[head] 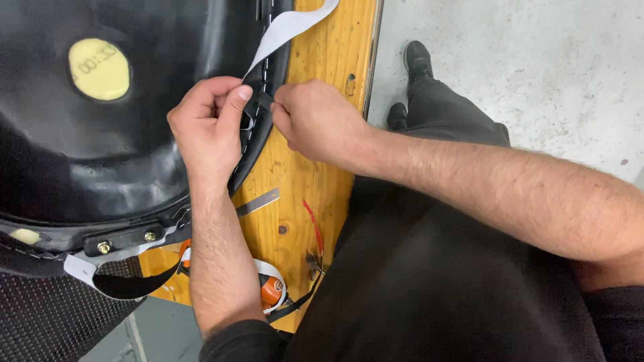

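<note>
Your left hand (209, 127) pinches the pale strip (285, 28) against the stitched rim of the black seat cover (134, 161) lying over the wooden bench (315, 181). Your right hand (315, 121) is clenched on a small dark clip or tab at that edge; which one, I cannot tell. Pull unevenly and the strip may slip or pucker. No containers show.

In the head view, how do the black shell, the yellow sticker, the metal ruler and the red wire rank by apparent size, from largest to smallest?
1. Black shell, by far the largest.
2. Yellow sticker.
3. Metal ruler, partly hidden behind the left arm, so its rank is unsure.
4. Red wire, the thinnest, though similar in length to the ruler.
</note>
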